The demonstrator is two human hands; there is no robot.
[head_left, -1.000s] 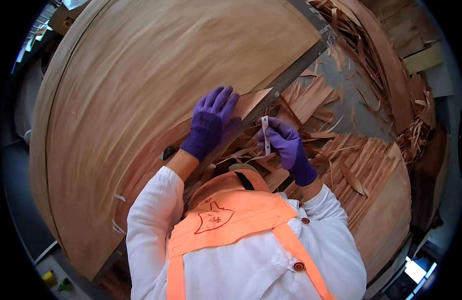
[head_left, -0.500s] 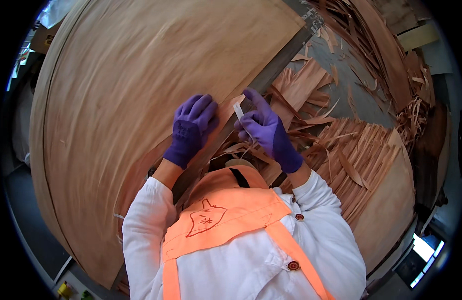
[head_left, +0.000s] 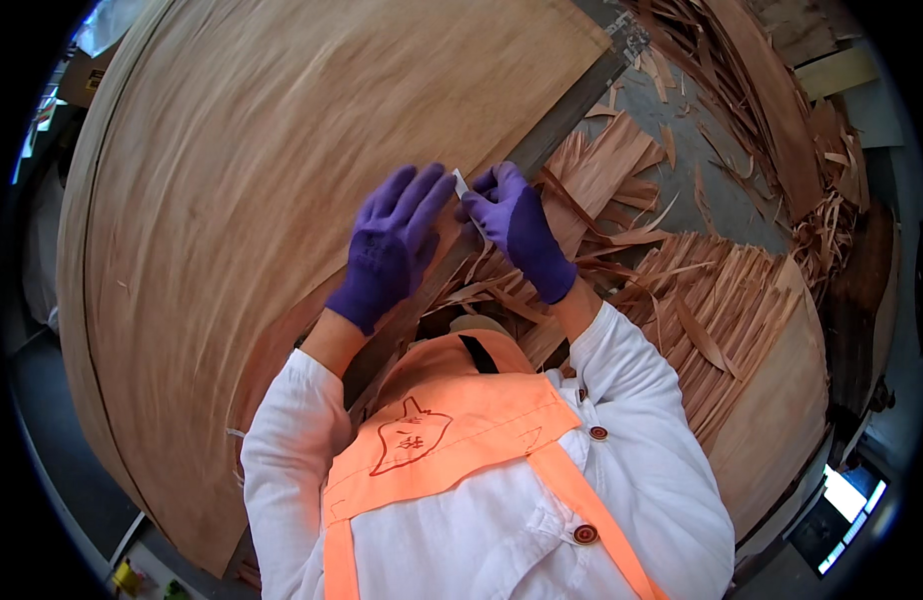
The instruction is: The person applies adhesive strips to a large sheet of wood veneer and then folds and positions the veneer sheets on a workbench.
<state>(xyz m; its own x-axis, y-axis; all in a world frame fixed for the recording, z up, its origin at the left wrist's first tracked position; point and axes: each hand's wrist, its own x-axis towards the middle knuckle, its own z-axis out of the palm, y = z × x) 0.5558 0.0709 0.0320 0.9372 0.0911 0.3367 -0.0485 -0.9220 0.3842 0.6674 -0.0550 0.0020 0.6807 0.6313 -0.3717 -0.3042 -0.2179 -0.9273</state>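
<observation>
A large sheet of thin brown wood veneer (head_left: 252,180) spreads over the left and middle of the view, with a slanting edge on its right. My left hand (head_left: 384,245), in a purple glove, lies on the sheet near that edge with its fingers stretched out. My right hand (head_left: 522,232), gloved alike, is closed around a slim white flat tool (head_left: 461,186). The tool's end points up by my left fingertips at the veneer's edge. Its lower part is hidden in my right hand, and I cannot tell its exact kind.
Loose veneer strips (head_left: 607,170) lie right of the edge on a grey surface (head_left: 687,150). A stack of narrow strips (head_left: 727,310) sits at the right, beside a paler sheet (head_left: 777,420). Longer dark strips (head_left: 772,110) are heaped at the far right.
My right hand has moved up and left with the white tool, close to my left hand. Its raised index finger has curled in. My left fingers have stretched out farther.
</observation>
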